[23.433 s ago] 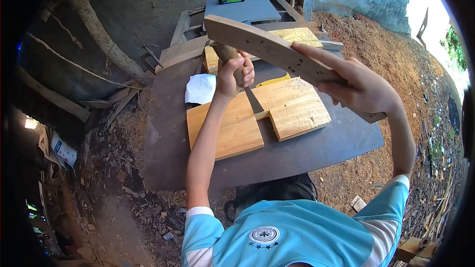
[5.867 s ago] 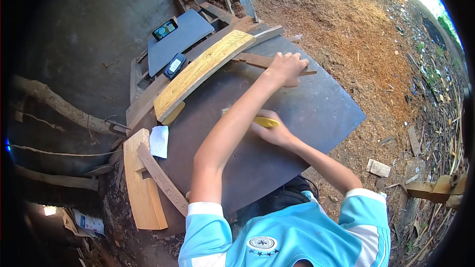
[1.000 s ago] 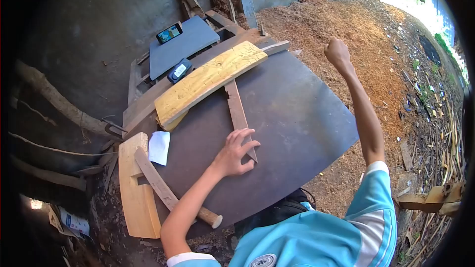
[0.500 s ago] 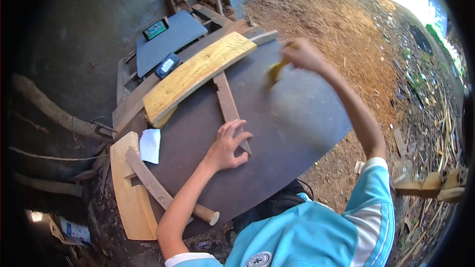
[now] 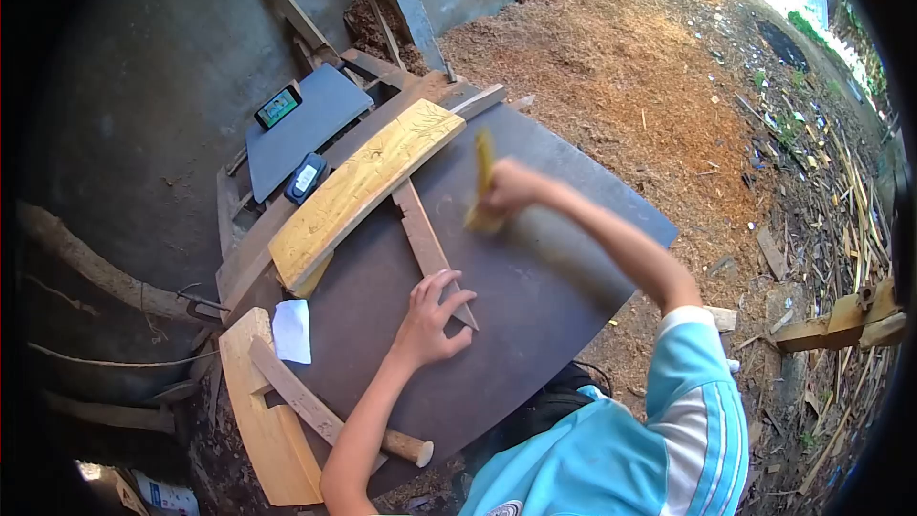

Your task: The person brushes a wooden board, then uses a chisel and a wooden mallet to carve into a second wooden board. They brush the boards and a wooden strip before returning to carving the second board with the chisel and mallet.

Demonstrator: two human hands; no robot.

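Observation:
My left hand [image 5: 432,320] presses on the lower, pointed end of a brown notched wooden strip [image 5: 421,229], fingers over one edge and thumb near the tip. The strip's upper end meets the edge of a thick yellow board [image 5: 368,186] with pencil-like marks. Above the dark tabletop [image 5: 564,239], my right hand [image 5: 511,186] is closed around a yellow tool [image 5: 484,155], which sticks out above and below the fist. Motion smears the tool, so I cannot tell its kind.
A white paper [image 5: 291,331] lies left of my left hand. Near my left forearm are a pale notched board [image 5: 272,430], a brown slat [image 5: 296,390] and a round wooden handle [image 5: 409,447]. Beyond the yellow board are a blue device [image 5: 307,178] and a phone [image 5: 278,107] on a grey panel [image 5: 310,134].
My right hand has swung left and down toward the strip with the yellow tool. My left hand stays on the strip. The whole view has shifted slightly.

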